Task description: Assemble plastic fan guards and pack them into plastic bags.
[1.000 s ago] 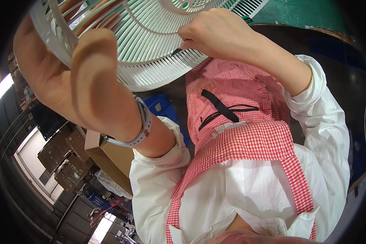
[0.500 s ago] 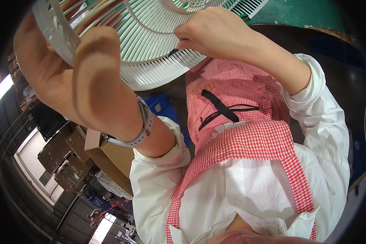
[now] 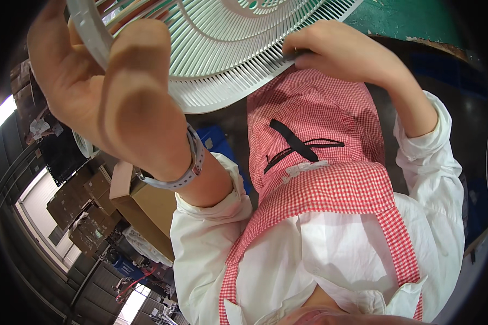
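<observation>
A white round plastic fan grille with many thin ribs fills the top of the view, tilted and partly cut off. My left hand is closed round its left rim, the thumb on the near side and the other fingers partly hidden behind the ribs. At the grille's near right edge is my right hand, its fingers pinched on a small dark thin tool. Most of that tool is covered by the fingers, so its kind does not show. It is at or very close to the grille's rim.
A green worktop with a worn edge lies at the upper right. Open cardboard boxes stand at the left, with a blue container on the floor behind my left wrist. My red checked apron hangs below the grille.
My right hand has moved to the right along the grille's edge with the dark tool. The grille and my left hand have shifted slightly right and up.
</observation>
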The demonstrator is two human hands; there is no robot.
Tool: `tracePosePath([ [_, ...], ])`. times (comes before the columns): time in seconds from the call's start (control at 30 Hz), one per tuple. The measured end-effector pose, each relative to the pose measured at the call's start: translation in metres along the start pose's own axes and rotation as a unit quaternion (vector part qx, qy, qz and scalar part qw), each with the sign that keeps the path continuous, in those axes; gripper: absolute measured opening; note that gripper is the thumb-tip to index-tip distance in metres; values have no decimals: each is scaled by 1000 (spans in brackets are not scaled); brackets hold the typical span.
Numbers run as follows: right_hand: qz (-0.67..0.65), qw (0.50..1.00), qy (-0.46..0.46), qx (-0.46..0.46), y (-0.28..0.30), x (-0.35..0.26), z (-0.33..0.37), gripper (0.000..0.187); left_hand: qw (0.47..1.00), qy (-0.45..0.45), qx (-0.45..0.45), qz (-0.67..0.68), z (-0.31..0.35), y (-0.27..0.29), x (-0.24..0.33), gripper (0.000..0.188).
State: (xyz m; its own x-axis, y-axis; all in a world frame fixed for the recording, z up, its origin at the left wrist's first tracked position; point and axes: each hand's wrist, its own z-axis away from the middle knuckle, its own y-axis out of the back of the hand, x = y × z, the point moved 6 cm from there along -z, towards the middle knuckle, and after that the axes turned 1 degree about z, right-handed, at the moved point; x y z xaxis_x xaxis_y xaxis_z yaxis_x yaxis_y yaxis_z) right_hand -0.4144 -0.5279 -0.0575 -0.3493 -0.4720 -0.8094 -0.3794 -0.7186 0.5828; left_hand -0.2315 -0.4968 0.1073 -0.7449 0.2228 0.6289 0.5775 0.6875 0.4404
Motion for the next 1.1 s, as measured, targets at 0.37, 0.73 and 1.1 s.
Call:
tracePosePath([
  [0.37,227,939,87,243,-6,-4,3,19,999,-27,-2,39,7,-16,25,51],
  [0.73,233,945,84,214,-8,-23,2,24,1000,10,-6,6,3,-15,16,51],
  [1.1,268,931,87,230,-5,-27,1,18,1000,-13,-22,-7,0,-9,26,53],
])
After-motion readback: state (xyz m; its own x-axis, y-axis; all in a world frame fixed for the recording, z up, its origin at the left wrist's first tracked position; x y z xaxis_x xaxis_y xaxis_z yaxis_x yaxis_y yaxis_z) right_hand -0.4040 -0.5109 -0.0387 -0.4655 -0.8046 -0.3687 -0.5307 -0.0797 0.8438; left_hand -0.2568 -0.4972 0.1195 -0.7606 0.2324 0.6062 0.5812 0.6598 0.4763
